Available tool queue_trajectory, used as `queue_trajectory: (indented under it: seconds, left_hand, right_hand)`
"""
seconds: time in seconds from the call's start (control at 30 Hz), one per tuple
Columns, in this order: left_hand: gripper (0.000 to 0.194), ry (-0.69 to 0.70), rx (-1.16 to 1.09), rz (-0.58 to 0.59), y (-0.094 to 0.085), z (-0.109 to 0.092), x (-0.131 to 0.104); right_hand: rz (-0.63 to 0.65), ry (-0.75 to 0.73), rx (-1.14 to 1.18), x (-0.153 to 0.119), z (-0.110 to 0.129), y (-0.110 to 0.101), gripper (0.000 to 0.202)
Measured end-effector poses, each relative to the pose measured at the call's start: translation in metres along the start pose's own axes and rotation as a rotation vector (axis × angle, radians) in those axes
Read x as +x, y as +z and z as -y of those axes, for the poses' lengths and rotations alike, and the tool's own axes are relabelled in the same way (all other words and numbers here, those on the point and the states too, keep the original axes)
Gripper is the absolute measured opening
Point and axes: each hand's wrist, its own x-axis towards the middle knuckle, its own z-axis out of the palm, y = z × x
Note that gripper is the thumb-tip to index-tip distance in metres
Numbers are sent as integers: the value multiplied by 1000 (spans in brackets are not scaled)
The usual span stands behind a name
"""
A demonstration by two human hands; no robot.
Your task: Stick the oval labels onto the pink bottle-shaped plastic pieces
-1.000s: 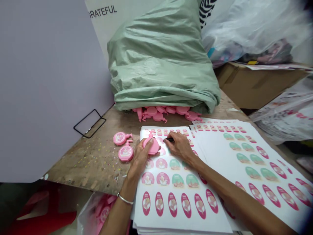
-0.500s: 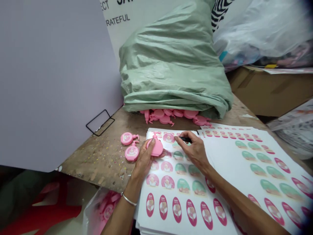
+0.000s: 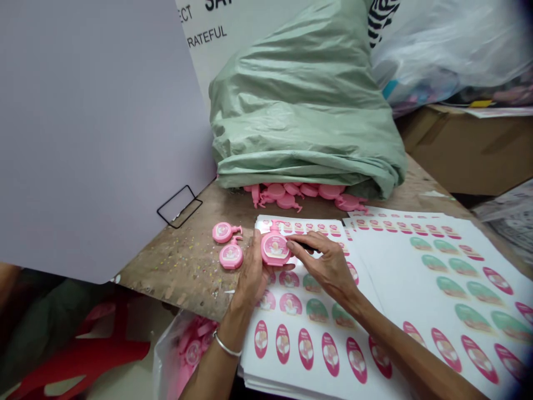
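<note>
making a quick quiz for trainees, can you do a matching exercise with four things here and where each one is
Things
1. green bag
2. bangle
3. black tool
4. bottle over the sticker sheet

Places
A. held in the right hand
B. held in the left hand
C. on the table, with pink bottles showing at its lower edge
D. around the left forearm

Pairs: 1-C, 2-D, 3-A, 4-B

A translucent plastic bag (image 3: 453, 41) sits above a cardboard box (image 3: 478, 153).
</note>
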Motion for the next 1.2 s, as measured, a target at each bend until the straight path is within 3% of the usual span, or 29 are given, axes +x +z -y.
queue_trajectory:
  seconds: [0.47,0.6,0.77,0.9,1.0,1.1,1.2]
  left_hand:
    - [55,27,57,15,-4,0,1]
    - [45,76,156,60,-2,-2,-1]
    - [32,266,403,-149,1,-1,-4]
    - [17,369,498,-296,-5,5,-9]
    - [19,323,517,-352,-20,5,-9]
    - [27,351,672,-435,-46,-2,-1]
    - [32,427,861,-531,-73,-9,15]
  right_hand:
    - [-32,-60,-121,0,1,3,19]
    - [-45,-124,-232,1,0,1,20]
    - [-111,-59,-487,-1,2,8,40]
    - [-80,92,-194,-4,0,33,60]
    - [-10,179,-272,11,-21,36,57]
    - [64,259,-496,46,-62,19,42]
    - [63,306,-562,87,-99,4,34]
